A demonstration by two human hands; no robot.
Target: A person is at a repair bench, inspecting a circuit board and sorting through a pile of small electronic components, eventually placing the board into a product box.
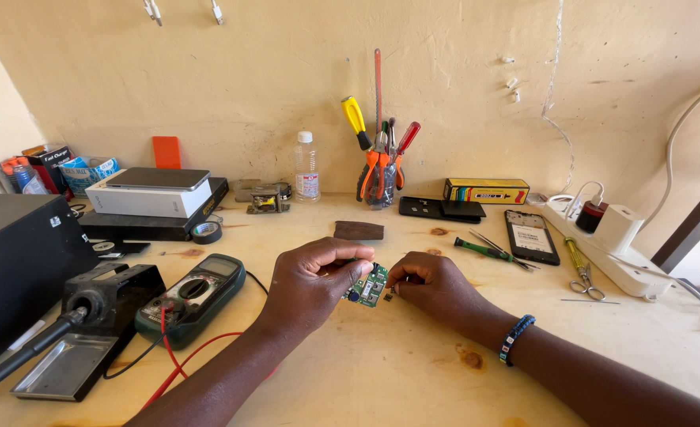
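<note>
left hand pinching, right hand curled

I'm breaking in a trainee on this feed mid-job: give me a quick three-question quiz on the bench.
1. True or false: the left hand holds the green circuit board.
2. What lies nearest the left forearm: A multimeter, B scissors, C plastic bottle?
3. What is worn on the right wrist?

Key: 1 true. 2 A. 3 a beaded bracelet, behind the right hand.
</note>
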